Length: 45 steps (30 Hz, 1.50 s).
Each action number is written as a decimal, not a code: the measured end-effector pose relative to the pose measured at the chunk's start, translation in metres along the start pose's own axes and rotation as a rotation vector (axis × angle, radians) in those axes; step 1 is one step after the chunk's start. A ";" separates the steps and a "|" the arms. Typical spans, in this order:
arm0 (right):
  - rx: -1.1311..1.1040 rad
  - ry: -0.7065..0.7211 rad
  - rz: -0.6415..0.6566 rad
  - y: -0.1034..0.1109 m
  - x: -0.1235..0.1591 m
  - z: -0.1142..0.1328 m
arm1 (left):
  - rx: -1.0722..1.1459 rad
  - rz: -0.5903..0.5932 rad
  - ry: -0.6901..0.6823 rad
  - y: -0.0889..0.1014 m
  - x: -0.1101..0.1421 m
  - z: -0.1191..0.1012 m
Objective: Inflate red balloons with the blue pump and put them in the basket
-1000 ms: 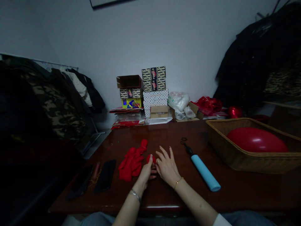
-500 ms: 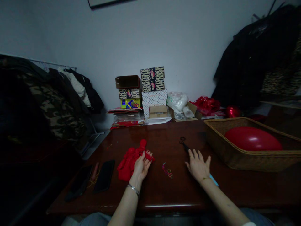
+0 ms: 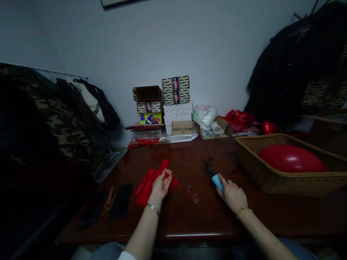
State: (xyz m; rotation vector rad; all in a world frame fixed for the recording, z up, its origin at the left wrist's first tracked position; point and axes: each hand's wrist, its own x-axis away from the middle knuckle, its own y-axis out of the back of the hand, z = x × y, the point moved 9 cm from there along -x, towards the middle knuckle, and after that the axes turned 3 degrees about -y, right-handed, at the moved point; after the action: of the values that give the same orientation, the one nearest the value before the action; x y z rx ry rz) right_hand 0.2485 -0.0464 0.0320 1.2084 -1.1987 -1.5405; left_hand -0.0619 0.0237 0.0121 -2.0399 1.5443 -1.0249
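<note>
My left hand [image 3: 160, 187], palm up, has its fingers curled on a red balloon [image 3: 166, 175], uninflated. Under and beside it lies a pile of limp red balloons [image 3: 145, 188]. On the right, my right hand [image 3: 233, 195] is wrapped round a light blue balloon pump [image 3: 217, 182] with a black nozzle, which points away and to the left. Black-handled scissors [image 3: 210, 159] lie just beyond the nozzle, partly hidden by it. Between my hands, several small coloured rubber bands [image 3: 193, 196] rest on the table.
A wicker basket [image 3: 271, 182] holding an inflated red balloon [image 3: 291, 159] stands at the right of the brown table [image 3: 187, 224]. Two dark phones [image 3: 120, 201] lie at left. Stacked boxes [image 3: 177, 115] and plastic bags [image 3: 204, 115] line the back.
My right hand has closed round the balloon pump and its nozzle now shows beside the scissors. My left hand has shifted slightly left, still at the red balloons.
</note>
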 end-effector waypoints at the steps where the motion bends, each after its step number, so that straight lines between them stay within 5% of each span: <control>1: -0.042 0.093 -0.032 0.009 0.004 0.014 | 0.007 -0.006 -0.008 0.000 -0.003 -0.002; 5: -0.191 0.410 -0.087 0.041 0.027 0.069 | 0.028 -0.030 -0.061 -0.005 -0.013 -0.012; 10: -0.279 0.528 -0.091 0.059 0.045 0.104 | 0.000 -0.048 -0.085 -0.011 -0.018 -0.016; 38: -0.221 0.486 -0.041 0.061 0.044 0.139 | -0.001 0.034 -0.085 -0.019 -0.005 0.008; 45: -0.249 0.458 -0.018 0.061 0.046 0.148 | 0.108 0.256 -0.012 -0.039 0.002 0.012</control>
State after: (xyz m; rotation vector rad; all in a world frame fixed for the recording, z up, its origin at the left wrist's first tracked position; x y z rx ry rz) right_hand 0.0976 -0.0754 0.0957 1.3119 -0.6786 -1.2854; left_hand -0.0268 0.0327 0.0312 -1.7201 1.6546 -0.9716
